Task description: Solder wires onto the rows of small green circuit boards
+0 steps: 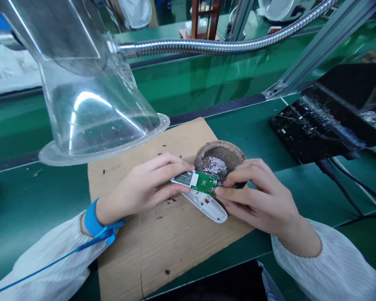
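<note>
Between my two hands is a small green circuit board (pixel 203 182) with a grey display at its left end. My left hand (pixel 150 179) pinches the display end between thumb and fingers. The fingertips of my right hand (pixel 257 192) are closed on the board's right end. Under the board a white plastic shell (pixel 210 207) slants down to the right, with its upper part hidden by the board and my fingers. Just behind my hands stands a round brown bowl (pixel 207 147) holding a silvery, crumbly heap (pixel 215 166). A blue strap (pixel 93 218) circles my left wrist.
A sheet of brown cardboard (pixel 163 251) covers part of the green bench. A clear fume hood (pixel 97 117) hangs at upper left, beside a flexible metal hose (pixel 219 46). At right lies a black, solder-spattered device (pixel 313 125) with cables (pixel 341 188).
</note>
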The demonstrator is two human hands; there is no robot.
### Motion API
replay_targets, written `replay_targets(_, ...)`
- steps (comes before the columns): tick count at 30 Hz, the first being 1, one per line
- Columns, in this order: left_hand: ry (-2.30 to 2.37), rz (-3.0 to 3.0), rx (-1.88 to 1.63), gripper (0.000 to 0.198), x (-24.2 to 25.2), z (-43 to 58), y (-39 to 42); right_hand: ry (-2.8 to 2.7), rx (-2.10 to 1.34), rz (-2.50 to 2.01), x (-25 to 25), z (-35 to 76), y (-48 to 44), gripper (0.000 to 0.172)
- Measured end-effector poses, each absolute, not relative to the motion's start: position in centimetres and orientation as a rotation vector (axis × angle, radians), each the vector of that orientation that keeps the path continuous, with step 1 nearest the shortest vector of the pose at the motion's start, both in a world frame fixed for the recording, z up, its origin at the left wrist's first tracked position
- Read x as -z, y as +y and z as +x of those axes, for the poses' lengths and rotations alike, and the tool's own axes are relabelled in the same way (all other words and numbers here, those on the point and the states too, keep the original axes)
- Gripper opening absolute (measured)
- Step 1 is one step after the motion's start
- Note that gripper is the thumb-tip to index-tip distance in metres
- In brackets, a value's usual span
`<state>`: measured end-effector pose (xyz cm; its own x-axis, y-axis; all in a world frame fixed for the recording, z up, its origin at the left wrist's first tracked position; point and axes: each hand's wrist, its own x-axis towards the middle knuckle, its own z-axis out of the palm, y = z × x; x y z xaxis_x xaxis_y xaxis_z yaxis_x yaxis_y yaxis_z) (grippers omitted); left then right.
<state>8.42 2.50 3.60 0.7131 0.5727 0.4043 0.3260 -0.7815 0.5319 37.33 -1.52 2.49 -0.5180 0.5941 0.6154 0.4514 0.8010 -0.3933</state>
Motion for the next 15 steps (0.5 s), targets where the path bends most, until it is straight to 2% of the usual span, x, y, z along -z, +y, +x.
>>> replay_targets(15,0.695,2.448,-0.799,0.029,-3.6,8.54,2.48,-2.213,-0.224,-0.753,-2.47,37.32,-1.39,0.013)
